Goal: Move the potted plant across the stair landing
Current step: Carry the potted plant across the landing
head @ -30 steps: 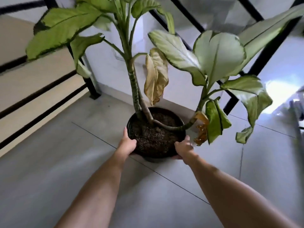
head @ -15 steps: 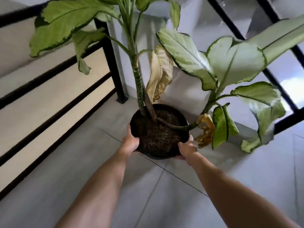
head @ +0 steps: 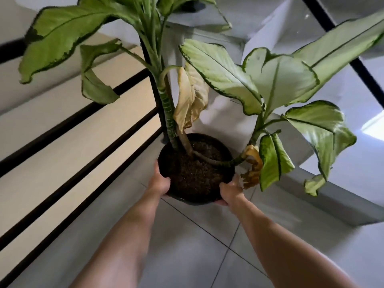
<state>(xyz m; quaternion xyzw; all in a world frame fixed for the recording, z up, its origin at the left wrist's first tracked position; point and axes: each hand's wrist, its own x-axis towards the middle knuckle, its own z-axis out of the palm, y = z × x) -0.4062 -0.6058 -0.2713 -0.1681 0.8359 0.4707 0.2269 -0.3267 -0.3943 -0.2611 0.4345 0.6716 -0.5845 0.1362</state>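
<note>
Head view. Potted plant (head: 196, 169) at centre of frame, held up off the tiled floor (head: 187, 242) with both arms stretched forward. Left hand (head: 159, 181) grasps the left side of the black pot, thumb along the rim, the other fingers hidden behind the pot wall. Right hand (head: 229, 191) grasps the lower right side of the pot, fingers wrapped under and out of sight. Pot is filled with dark soil; it sits roughly level.

Two stems: one rises nearly straight to the top of the frame, the other bends low over the right rim and climbs toward the right. Broad pale-green leaves fill the upper half. A yellowed leaf (head: 192, 98) droops at centre above the soil; a shrivelled brown one (head: 252, 167) hangs just beside the right hand.

Around: black railing bars (head: 79, 148) slant across the left of the frame, close behind the pot. A dark post (head: 155, 96) stands directly behind the upright stem. A grey wall base (head: 324, 196) runs along the lower right, under the outer leaves. More dark rails (head: 342, 44) cross the upper right.
</note>
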